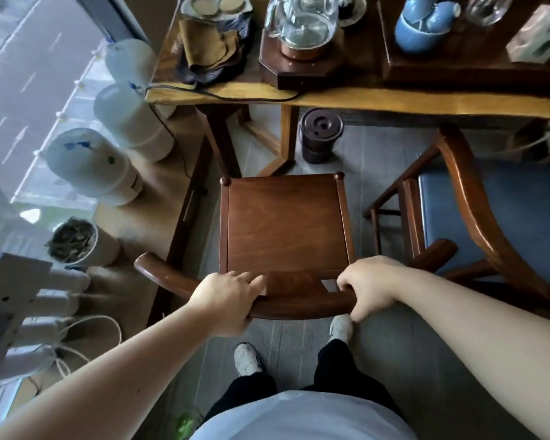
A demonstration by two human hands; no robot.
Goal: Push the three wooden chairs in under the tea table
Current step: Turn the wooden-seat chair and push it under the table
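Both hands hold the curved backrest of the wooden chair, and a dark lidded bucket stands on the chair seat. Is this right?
Not quite. In the head view, the left hand and right hand do hold the backrest of the wooden chair, but the dark lidded bucket stands on the floor beyond the chair.

Your left hand (226,301) covers part of the chair's curved back rail (299,304); your right hand (367,285) hides its right end. Right of that hand, the blue-seated chair (502,214) is cut by the frame edge. Beyond both hands, the tea table (362,98) runs out of frame; bottles (89,163) far left are blurred.
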